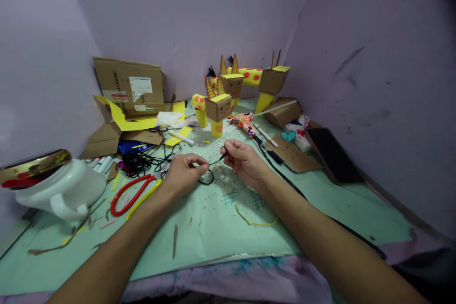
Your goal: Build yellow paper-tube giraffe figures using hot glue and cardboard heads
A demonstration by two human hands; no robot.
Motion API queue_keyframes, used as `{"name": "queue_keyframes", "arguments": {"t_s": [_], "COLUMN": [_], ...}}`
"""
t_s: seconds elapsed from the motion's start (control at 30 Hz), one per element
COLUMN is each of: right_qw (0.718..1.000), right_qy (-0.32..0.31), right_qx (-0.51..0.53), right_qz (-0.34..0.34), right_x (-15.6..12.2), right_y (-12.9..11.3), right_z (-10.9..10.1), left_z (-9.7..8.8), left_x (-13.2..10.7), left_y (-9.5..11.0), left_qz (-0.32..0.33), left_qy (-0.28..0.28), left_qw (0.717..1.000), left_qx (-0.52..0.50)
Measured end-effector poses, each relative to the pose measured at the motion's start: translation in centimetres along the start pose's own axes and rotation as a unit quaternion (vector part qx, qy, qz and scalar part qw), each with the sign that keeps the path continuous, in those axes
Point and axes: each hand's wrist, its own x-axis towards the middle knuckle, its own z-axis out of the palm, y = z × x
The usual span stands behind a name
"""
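Between my two hands runs a short stretch of black string [216, 161], held over the middle of the green table. My left hand [187, 171] pinches it between thumb and forefinger. My right hand [239, 159] grips the other end, where a dark knotted bit shows at the fingertips. A loop of the string hangs below, near the tabletop. Left of my left hand lies a tangled heap of black string [137, 162]. Red-and-yellow-handled scissors [131, 195] rest beside my left forearm. Beyond my hands stands a small cardboard-headed animal figure [218, 109] with striped ears and yellow legs.
More spotted yellow figures [272, 80] stand at the back. A cardboard box [130, 88] leans on the wall at back left. A white teapot-like vessel [67, 190] sits left, a phone [333, 156] right. Markers, a glue gun [272, 153] with its cable, and scraps lie around.
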Motion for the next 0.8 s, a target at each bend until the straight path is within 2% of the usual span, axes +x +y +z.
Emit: {"name": "queue_keyframes", "arguments": {"t_s": [0.1, 0.17, 0.27, 0.43, 0.6, 0.8], "right_qw": [0.999, 0.996, 0.990, 0.985, 0.976, 0.971], "right_qy": [-0.010, -0.019, -0.018, -0.022, -0.048, -0.038], "right_qx": [-0.050, -0.085, -0.131, -0.172, -0.215, -0.235], "right_qz": [-0.017, -0.033, -0.045, -0.018, -0.003, 0.032], "right_x": [-0.1, -0.1, -0.3, -0.5, -0.5, -0.4], "right_y": [0.4, 0.6, 0.7, 1.0, 1.4, 1.5], "right_z": [0.1, 0.1, 0.2, 0.5, 0.4, 0.3], "left_z": [-0.2, -0.1, 0.1, 0.2, 0.2, 0.2], "left_x": [-0.3, -0.6, -1.0, -1.4, -1.4, -1.4], "left_y": [0.0, 0.1, 0.5, 1.0, 1.1, 1.2], "left_qz": [0.109, 0.136, 0.126, 0.107, 0.110, 0.109], "left_qy": [0.030, 0.026, 0.029, 0.049, 0.034, 0.011], "left_qw": [0.990, 0.985, 0.986, 0.990, 0.989, 0.990], "left_qx": [0.084, 0.104, 0.103, 0.072, 0.089, 0.085]}}
